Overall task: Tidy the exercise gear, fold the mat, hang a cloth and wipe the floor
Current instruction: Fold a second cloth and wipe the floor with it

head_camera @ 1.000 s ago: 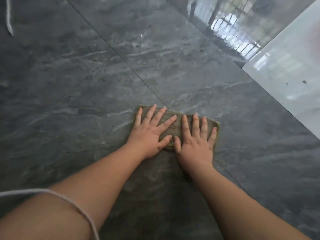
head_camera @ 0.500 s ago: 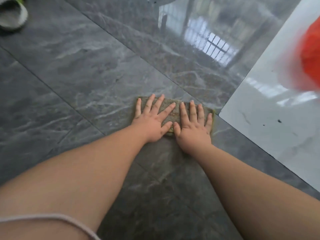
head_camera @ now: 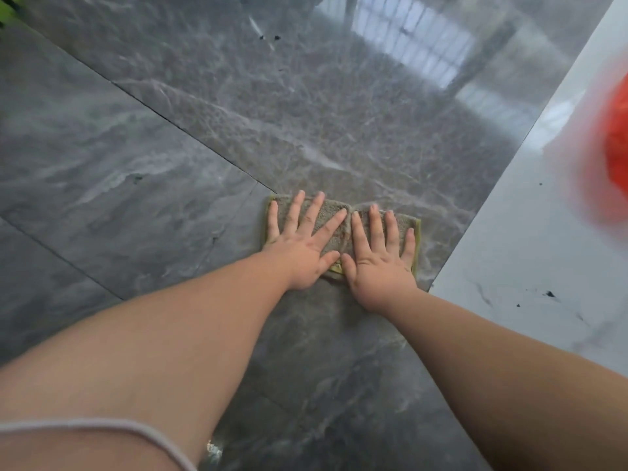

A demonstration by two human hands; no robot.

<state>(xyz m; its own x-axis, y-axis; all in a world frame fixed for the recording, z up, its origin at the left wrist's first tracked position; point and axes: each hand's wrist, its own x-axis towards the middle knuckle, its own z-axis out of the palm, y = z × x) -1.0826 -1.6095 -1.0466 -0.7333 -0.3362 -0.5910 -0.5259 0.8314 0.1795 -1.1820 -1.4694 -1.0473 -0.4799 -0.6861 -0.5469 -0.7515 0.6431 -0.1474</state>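
Observation:
A grey-green cloth (head_camera: pixel 283 207) with a yellow-green edge lies flat on the dark grey marble floor (head_camera: pixel 170 147). My left hand (head_camera: pixel 306 246) presses on its left half, palm down with fingers spread. Beside it, thumbs nearly touching, my right hand (head_camera: pixel 377 263) presses on the right half in the same way. Neither hand grips the cloth; both rest flat on top. Most of the cloth is hidden under the hands. Its right edge lies close to the seam of a white tile (head_camera: pixel 526 249).
A blurred orange-red object (head_camera: pixel 618 147) sits at the right edge over the white tile. Black specks (head_camera: pixel 548 294) dot that tile, and a few more specks (head_camera: pixel 268 38) lie far ahead. A white cord (head_camera: pixel 102 426) crosses my left arm. A window reflection shines on the floor.
Both hands and the cloth have slid forward and to the right across the grey tiles, ending near the white tile. The orange-red object has come into view.

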